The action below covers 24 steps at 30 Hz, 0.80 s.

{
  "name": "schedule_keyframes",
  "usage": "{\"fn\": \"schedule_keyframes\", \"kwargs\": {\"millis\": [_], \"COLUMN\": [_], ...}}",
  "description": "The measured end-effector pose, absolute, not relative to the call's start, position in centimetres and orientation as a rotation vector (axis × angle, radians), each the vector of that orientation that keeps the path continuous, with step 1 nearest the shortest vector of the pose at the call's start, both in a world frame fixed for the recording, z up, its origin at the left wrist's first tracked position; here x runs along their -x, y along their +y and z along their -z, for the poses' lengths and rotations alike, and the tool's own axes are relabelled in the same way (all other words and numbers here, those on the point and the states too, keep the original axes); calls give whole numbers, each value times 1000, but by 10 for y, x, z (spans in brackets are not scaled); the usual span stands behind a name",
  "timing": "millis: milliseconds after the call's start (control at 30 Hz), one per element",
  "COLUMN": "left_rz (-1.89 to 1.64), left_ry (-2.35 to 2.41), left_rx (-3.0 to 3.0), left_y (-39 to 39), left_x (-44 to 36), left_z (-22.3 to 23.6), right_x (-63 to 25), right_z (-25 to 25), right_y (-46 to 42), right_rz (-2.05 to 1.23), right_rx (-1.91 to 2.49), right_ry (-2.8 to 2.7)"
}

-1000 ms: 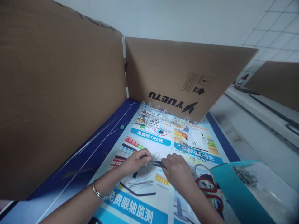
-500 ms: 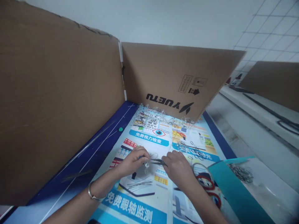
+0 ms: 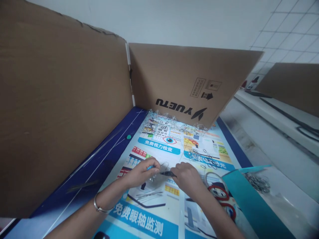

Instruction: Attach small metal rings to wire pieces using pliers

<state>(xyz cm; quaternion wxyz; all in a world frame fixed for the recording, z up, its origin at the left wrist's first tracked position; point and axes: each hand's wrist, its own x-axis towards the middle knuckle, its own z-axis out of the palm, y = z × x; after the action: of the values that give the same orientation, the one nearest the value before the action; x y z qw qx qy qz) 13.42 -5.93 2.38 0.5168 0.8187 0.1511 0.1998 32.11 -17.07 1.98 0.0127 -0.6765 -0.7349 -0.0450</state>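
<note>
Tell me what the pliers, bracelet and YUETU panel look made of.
Pliers: probably metal, given slim dark jaws; blur leaves finish open. Bracelet: likely polished metal; silvery with bright highlights. YUETU panel: apparently matte cardboard, brown with printed packing marks.

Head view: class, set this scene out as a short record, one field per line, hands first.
Left hand: pinching a small clear piece
Right hand: gripping a dark pliers-like tool, tip close to the left fingers
Left wrist: silver bracelet
Below the hands: thin grey rods on a printed sheet
Right side: wiry metal heap beside a teal panel
Back: cardboard panel, YUETU lettering upside down
</note>
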Motion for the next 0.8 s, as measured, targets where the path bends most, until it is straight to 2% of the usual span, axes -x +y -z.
{"fn": "schedule_keyframes", "kwargs": {"millis": [400,800], "left_rz": [-528,-580], "left_ry": [446,514], "left_rx": [-2047,-2053], "left_y": [-58,-63], "left_x": [-135,-140], "left_z": [-23,-8], "right_x": [-322,-319], "right_z": [-27,-29], "right_y": [-172,-172], "right_rz": [96,-110], "right_rx": [2224,2339], "right_ry": [-2260,-2102]}}
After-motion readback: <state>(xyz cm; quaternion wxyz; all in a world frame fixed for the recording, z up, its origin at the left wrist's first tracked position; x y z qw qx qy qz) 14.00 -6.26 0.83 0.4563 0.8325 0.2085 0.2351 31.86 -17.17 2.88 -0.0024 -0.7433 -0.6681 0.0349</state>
